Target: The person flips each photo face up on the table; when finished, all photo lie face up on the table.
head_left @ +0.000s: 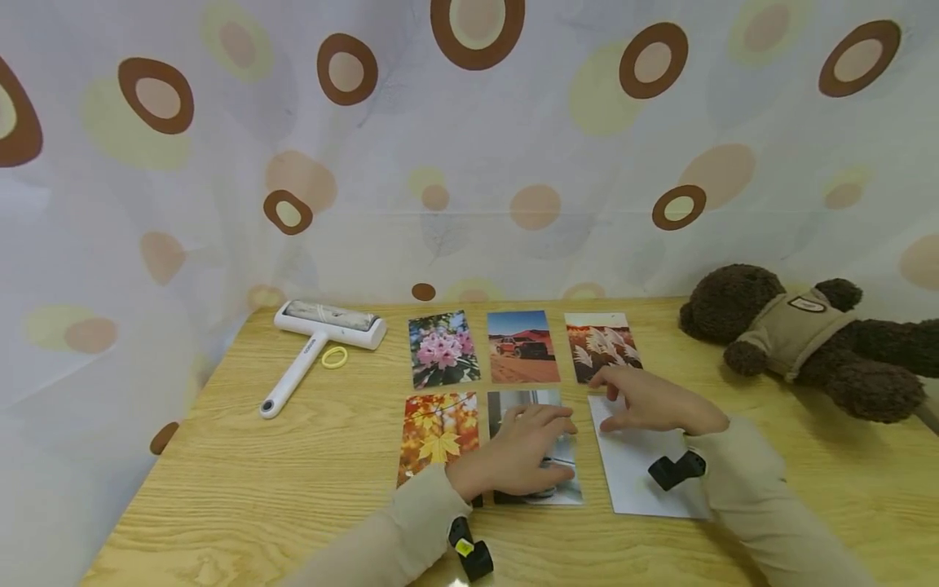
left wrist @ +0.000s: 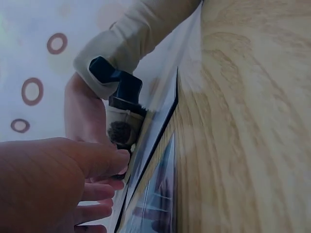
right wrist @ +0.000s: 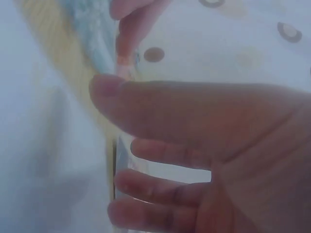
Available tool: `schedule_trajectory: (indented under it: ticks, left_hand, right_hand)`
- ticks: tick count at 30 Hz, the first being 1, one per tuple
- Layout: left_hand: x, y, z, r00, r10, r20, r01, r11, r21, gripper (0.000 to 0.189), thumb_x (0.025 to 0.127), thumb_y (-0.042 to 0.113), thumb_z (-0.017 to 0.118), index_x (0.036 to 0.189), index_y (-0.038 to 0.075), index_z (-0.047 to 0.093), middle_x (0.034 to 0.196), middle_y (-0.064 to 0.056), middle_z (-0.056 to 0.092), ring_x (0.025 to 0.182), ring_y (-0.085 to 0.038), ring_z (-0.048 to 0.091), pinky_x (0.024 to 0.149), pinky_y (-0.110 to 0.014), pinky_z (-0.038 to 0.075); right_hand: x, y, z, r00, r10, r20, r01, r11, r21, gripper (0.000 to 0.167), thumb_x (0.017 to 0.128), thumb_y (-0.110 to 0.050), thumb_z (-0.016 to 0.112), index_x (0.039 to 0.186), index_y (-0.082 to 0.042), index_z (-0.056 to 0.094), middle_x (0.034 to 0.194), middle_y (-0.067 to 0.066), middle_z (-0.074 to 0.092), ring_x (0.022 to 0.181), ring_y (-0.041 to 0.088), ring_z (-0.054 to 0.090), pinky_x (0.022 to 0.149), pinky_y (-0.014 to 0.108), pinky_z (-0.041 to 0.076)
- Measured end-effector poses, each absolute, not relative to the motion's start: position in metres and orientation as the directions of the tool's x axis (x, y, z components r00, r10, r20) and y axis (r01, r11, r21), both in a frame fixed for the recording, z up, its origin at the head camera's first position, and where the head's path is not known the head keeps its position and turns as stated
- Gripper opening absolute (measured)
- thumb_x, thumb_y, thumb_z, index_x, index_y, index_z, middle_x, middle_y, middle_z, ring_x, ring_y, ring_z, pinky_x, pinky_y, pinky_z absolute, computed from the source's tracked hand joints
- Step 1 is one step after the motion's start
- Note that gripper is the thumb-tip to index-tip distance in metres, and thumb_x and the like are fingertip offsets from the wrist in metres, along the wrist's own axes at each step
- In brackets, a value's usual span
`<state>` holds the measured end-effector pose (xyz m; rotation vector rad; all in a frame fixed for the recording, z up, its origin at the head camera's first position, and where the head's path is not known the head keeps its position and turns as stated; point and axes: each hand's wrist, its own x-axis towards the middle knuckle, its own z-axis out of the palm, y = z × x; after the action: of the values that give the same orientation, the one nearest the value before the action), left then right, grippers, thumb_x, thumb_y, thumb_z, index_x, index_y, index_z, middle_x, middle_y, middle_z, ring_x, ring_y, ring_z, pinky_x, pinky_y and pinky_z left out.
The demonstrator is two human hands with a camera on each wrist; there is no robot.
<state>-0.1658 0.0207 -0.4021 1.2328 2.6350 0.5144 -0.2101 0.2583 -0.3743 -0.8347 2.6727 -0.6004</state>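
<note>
Two rows of picture cards lie on the wooden table. My left hand [head_left: 519, 450] is over the lower middle card [head_left: 501, 401], its fingers and thumb apart, and covers much of that picture. The lower right card [head_left: 623, 481] shows a plain white face. Over its top edge is my right hand [head_left: 656, 399], thumb spread from the fingers with nothing held between them; its fingertips reach the pampas grass card [head_left: 605, 342] above. I cannot tell whether either hand touches a card. Left of my left hand is a yellow maple leaf card [head_left: 438, 432], partly hidden by that arm.
A pink flower card [head_left: 443, 349] and a red truck card [head_left: 522, 346] complete the back row. To the left lie a white roller tool [head_left: 311, 350] and a yellow ring [head_left: 334, 357]. A brown teddy bear [head_left: 795, 334] lies at the right. A patterned curtain [head_left: 484, 163] hangs behind.
</note>
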Motion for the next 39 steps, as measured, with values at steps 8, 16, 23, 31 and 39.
schedule_trajectory:
  ticks: [8,16,23,31,39]
  left_hand:
    - [-0.158,0.061,-0.401,-0.604,0.794,-0.070,0.740,0.592,0.319,0.049,0.095,0.041,0.056,0.139,0.020,0.048,0.153,0.000,0.035,0.141,-0.015,0.030,0.113,-0.043,0.028]
    - [-0.150,0.079,-0.408,-0.612,0.781,-0.121,0.750,0.622,0.223,0.049,0.093,0.048,0.056,0.137,0.026,0.050,0.152,0.005,0.035,0.140,-0.012,0.031,0.112,-0.038,0.028]
    - [-0.148,0.077,-0.411,-0.620,0.775,-0.120,0.745,0.630,0.218,0.050,0.093,0.048,0.057,0.138,0.027,0.049,0.153,0.006,0.033,0.140,-0.011,0.029,0.113,-0.038,0.027]
    - [-0.146,0.075,-0.412,-0.629,0.768,-0.121,0.733,0.638,0.235,0.050,0.093,0.047,0.058,0.137,0.026,0.049,0.153,0.006,0.033,0.141,-0.012,0.029,0.112,-0.036,0.028]
    - [-0.147,0.079,-0.411,-0.642,0.761,-0.097,0.722,0.642,0.258,0.050,0.091,0.047,0.060,0.135,0.026,0.051,0.152,0.006,0.035,0.140,-0.012,0.030,0.111,-0.034,0.030]
  right_hand:
    - [-0.201,0.281,-0.382,-0.844,-0.526,-0.105,-0.451,0.802,-0.391,0.061,0.072,-0.034,0.084,0.117,-0.002,0.056,0.109,0.020,0.053,0.099,0.033,0.057,0.082,0.047,0.050]
    - [-0.199,0.290,-0.382,-0.866,-0.470,-0.173,-0.392,0.851,-0.348,0.077,0.064,-0.035,0.089,0.122,-0.002,0.053,0.111,0.027,0.046,0.091,0.033,0.057,0.074,0.047,0.052]
    - [-0.198,0.290,-0.379,-0.876,-0.425,-0.229,-0.338,0.878,-0.338,0.080,0.062,-0.033,0.090,0.122,0.002,0.049,0.110,0.026,0.045,0.088,0.031,0.055,0.072,0.045,0.051]
    - [-0.202,0.291,-0.384,-0.877,-0.427,-0.219,-0.345,0.879,-0.330,0.077,0.060,-0.036,0.091,0.114,0.002,0.051,0.102,0.015,0.052,0.089,0.027,0.057,0.074,0.042,0.051]
    - [-0.205,0.300,-0.388,-0.887,-0.418,-0.198,-0.339,0.878,-0.337,0.072,0.060,-0.038,0.091,0.107,0.001,0.052,0.091,0.009,0.052,0.078,0.019,0.051,0.068,0.034,0.046]
